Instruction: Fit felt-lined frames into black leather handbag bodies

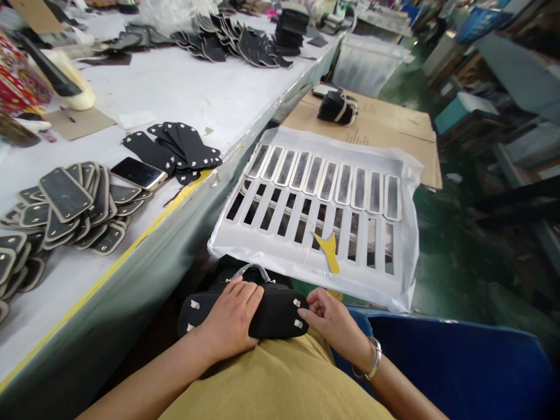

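Note:
A black handbag (280,312) lies in my lap with its long rounded base panel turned up. White tabs poke out near the panel's corners. Its small handle (254,269), wrapped in clear plastic, shows at the far edge. My left hand (234,315) is laid across the middle of the panel and grips it, fingers over the far edge and thumb by the near one. At the panel's right end, my right hand (326,315) is closed, with curled fingers at the edge and the thumb close to a white tab. The rest of the bag is hidden beneath.
A white slotted rack (280,236) stands ahead, bearing a row of grey-black strips (330,181) and a yellow piece (329,252). On the left table are tan-edged panels (65,195), a phone (139,173) and black tabbed panels (186,146). A blue bin (459,361) is right.

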Tool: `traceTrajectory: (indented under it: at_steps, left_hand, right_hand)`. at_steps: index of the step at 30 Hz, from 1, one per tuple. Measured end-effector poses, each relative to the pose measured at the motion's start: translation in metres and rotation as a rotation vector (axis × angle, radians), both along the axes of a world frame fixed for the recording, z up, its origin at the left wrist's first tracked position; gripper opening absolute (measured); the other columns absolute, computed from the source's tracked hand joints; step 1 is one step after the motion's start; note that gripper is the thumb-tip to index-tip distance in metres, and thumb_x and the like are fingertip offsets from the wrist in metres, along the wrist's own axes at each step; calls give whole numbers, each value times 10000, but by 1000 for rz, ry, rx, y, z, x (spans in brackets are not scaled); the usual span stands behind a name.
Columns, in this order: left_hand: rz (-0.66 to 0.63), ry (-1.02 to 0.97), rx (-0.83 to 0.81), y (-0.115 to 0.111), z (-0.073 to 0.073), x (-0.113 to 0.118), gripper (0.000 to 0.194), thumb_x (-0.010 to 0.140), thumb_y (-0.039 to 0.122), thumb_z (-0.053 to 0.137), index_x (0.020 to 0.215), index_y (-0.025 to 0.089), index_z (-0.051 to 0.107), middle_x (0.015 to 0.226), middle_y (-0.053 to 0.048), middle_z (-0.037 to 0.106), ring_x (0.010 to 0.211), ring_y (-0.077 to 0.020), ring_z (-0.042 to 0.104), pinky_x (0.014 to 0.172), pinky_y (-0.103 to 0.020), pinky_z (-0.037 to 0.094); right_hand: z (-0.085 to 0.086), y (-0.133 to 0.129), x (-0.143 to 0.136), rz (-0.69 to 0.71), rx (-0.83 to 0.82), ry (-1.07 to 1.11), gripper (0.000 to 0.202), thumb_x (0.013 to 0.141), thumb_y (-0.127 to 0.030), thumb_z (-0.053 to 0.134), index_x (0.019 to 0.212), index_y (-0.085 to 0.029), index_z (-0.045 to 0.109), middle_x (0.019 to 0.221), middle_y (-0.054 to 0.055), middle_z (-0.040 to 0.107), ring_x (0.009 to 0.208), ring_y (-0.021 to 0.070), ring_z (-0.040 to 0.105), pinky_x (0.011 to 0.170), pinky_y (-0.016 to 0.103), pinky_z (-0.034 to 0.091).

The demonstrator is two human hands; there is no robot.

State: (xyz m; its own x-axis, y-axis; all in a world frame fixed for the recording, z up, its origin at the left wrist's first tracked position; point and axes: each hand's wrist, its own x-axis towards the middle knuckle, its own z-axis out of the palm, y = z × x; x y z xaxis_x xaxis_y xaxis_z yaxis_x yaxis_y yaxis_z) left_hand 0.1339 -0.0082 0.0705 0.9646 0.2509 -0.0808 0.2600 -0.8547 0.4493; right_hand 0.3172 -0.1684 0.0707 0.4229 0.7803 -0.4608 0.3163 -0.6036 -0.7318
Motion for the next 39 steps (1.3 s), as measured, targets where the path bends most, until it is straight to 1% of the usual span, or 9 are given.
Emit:
traceTrajectory:
  at_steps: [4,8,13,17,19,22,24,29,39]
  left_hand:
    - [-1,2,-7,-1,2,4,483,596,271,590,1059,175,490,1031,-100,561,997,-289,510,1040,-491,265]
    - [6,17,-3,-2,3,5,490,596,270,586,1065,164,491,1022,-96,565,995,-278,512,1059,-476,238]
    - [8,15,2,-2,3,4,547,577,280,594,1099,166,482,1041,-96,565,996,-280,515,1063,-481,227]
    - [11,15,12,-3,1,4,566,570,264,596,1115,164,481,1049,-104,568,1006,-288,513,1055,-480,234]
    - [-1,7,15,-7,-1,7,618,571,262,599,1164,163,457,1073,-109,563,1021,-294,507,1045,-480,246]
    - [-47,-29,-2,-15,-5,17,691,581,298,616,1225,153,412,1132,-119,540,1042,-295,491,1033,-477,261]
    - [-59,-39,-18,-19,-7,25,680,581,324,626,1203,139,426,1118,-123,539,1027,-291,489,1026,-475,268]
    - [-61,-10,-38,-19,-4,36,610,538,314,631,1102,135,484,1006,-101,557,947,-277,505,1027,-468,269]
    - [-71,-68,23,-22,-10,33,623,582,319,613,1150,100,479,1059,-125,573,989,-272,524,1041,-466,267]
  right_hand:
    - [-2,-2,0,-57,-2,55,165,802,-336,543,845,-194,470,647,-34,541,561,109,506,519,224,387]
    - [5,-4,0,-45,-52,158,151,799,-330,538,777,-194,474,622,-38,531,511,99,503,463,207,378]
    - [9,0,-4,-84,-37,58,149,743,-291,590,748,-188,482,601,-44,529,533,97,484,476,201,355]
    - [11,5,-7,-99,-112,288,184,787,-351,520,731,-201,429,526,-74,446,414,80,398,398,200,304]
    - [13,8,-7,-36,-106,208,219,803,-365,500,683,-200,420,519,-69,423,430,84,388,414,207,286]
    - [17,10,-5,106,-38,-102,269,820,-346,503,620,-190,414,550,-46,444,508,94,404,481,227,265]
    - [19,10,-5,172,-11,-205,286,847,-341,480,618,-190,400,557,-44,438,514,94,391,496,239,249]
    - [19,9,-2,174,60,-123,328,888,-368,422,617,-192,367,586,-46,407,548,95,374,514,228,280]
    - [11,5,6,80,-68,-108,286,829,-367,505,620,-173,494,579,-30,522,552,97,444,513,224,281]
